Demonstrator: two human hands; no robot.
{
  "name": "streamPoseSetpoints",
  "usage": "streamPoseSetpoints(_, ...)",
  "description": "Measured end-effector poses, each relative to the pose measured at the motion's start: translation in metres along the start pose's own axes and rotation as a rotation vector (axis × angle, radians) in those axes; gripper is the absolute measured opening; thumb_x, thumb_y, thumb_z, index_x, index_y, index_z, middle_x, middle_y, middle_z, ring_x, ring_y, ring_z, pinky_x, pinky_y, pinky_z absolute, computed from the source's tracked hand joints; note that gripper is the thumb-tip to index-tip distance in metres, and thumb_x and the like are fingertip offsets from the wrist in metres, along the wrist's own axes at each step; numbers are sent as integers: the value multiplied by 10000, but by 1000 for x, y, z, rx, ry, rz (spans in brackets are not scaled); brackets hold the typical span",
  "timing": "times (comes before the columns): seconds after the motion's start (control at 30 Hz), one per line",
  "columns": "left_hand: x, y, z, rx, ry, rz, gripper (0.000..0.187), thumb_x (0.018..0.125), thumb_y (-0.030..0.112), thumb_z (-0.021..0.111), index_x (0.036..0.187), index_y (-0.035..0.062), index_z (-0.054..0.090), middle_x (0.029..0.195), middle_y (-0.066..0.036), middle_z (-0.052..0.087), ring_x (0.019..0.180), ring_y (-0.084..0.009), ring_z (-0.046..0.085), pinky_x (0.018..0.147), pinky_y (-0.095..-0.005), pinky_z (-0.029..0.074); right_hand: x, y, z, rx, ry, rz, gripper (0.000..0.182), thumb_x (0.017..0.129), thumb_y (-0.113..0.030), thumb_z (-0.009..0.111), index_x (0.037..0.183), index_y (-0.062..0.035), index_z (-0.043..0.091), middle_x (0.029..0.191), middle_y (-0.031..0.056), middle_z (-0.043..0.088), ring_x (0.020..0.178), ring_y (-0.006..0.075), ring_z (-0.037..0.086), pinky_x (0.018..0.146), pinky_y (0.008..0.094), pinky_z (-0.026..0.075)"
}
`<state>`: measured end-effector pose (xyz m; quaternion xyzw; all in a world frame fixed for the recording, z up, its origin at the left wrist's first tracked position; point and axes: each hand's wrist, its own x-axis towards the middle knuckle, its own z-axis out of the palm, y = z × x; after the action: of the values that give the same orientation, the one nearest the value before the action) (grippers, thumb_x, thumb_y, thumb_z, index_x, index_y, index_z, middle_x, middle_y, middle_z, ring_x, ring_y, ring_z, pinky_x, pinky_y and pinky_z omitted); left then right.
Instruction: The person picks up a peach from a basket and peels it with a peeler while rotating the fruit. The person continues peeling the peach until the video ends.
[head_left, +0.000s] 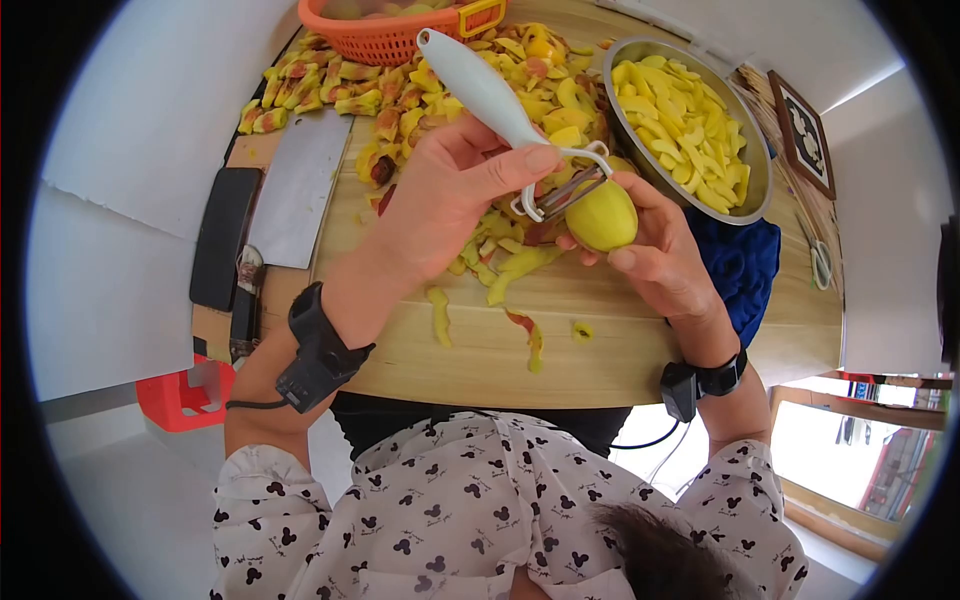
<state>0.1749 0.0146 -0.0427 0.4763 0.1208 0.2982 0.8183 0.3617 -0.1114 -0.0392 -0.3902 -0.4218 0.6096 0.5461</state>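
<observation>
My left hand (440, 200) is closed round the pale handle of a peeler (480, 88), its thumb along the neck. The peeler's metal blade lies against the upper left side of a smooth, peeled yellow-green fruit (603, 218). Fingers and thumb of my right hand (668, 250) grip that fruit from the right. Under and behind both hands spreads a heap of yellow and reddish peelings (525, 262). A few loose strips, one a red-edged peel (528, 335), lie on the wooden table (480, 375) nearer my body.
A steel bowl (757, 190) of yellow slices stands at the right, beside a dark blue cloth (735, 265). At the left lie a broad cleaver blade (300, 190) and a black flat object (226, 240). An orange basket (385, 38) sits at the back; scissors (820, 262) lie far right.
</observation>
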Motion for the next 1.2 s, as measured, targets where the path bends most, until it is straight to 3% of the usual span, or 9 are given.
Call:
streamPoseSetpoints(0.47,-3,-3,6,28,-66,-37,261,854,125,661,1079,14,591,979,-65,640,856,-122,606,783,-284,503,-1,0,0,47,-14,16,664,727,-75,733,1296,7,402,1206,136,546,1058,246,589,880,316,484)
streamPoseSetpoints(0.73,-2,-7,0,-29,-80,-52,258,863,147,655,1067,-2,599,974,-78,636,828,-128,594,742,-280,495,-2,1,3,58,-79,-30,690,705,-29,710,1316,11,393,1267,152,515,1127,265,551,994,403,428)
streamPoseSetpoints(1.2,-1,-1,2,-143,-36,-139,252,869,121,644,1059,-33,585,975,-80,638,848,-124,606,766,-271,499,-6,2,0,81,-100,-52,697,686,1,680,1327,-4,408,1291,155,496,1138,299,537,987,443,430)
